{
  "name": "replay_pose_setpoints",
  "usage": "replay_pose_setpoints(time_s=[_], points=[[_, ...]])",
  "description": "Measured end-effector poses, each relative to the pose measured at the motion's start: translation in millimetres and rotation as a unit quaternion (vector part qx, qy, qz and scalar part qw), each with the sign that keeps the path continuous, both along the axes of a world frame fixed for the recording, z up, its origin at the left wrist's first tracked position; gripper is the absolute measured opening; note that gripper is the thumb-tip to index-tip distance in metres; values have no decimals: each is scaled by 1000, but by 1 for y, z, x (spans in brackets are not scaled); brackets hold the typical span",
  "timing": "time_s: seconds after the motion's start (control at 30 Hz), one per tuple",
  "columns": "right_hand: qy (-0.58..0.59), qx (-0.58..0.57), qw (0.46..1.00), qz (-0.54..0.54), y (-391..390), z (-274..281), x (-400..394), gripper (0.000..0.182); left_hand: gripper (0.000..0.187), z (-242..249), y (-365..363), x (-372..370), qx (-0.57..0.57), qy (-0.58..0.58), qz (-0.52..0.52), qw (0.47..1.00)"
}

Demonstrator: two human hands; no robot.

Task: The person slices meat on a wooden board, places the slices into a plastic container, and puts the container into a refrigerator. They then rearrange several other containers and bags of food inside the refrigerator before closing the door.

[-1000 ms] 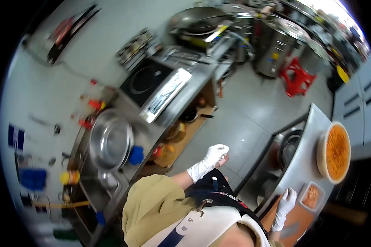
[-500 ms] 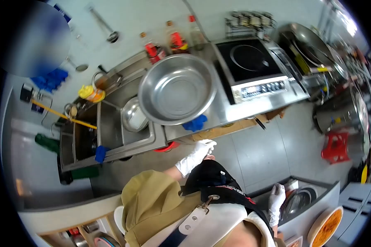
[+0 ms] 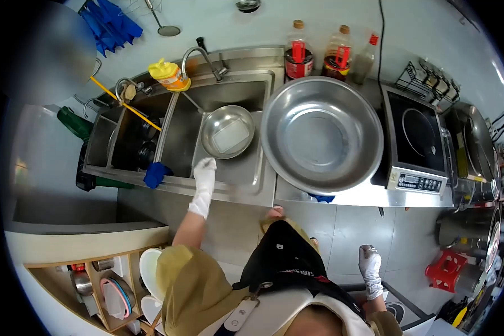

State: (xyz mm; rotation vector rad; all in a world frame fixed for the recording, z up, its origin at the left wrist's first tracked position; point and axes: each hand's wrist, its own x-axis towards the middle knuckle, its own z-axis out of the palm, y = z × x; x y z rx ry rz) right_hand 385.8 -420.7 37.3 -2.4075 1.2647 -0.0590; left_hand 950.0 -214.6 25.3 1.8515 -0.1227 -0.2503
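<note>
My left hand (image 3: 205,172), in a white glove, is over the front rim of the sink (image 3: 246,190) with its fingers curled in and nothing seen in them. Just beyond it, a round metal pan (image 3: 208,126) rests in the sink basin, with a pale rectangular piece (image 3: 231,136) inside. Low on the right, my right hand (image 3: 369,260), also gloved in white, hangs beside my body above the floor. Its fingers are folded, and no object shows in them. A large steel basin (image 3: 319,182) stands on the counter right of the sink, apart from both hands.
Bottles (image 3: 299,53) stand along the wall behind the basin. To its right is an induction cooker (image 3: 417,126). A yellow container (image 3: 171,75) sits by the faucet (image 3: 201,56). A blue cloth (image 3: 157,175) lies on the sink edge, and a red stool (image 3: 448,270) is on the floor.
My view has swung left toward the sink. My left hand has moved left and forward, from in front of the counter to the sink's front rim. The right hand stays low at my side.
</note>
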Motion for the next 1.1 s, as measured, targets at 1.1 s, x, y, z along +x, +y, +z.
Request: replay_pose_setpoints(time_s=[1.1], points=[[111,207,960,-151,141,34,308,18,23,-229,-84,334,510,-221,-398,730]])
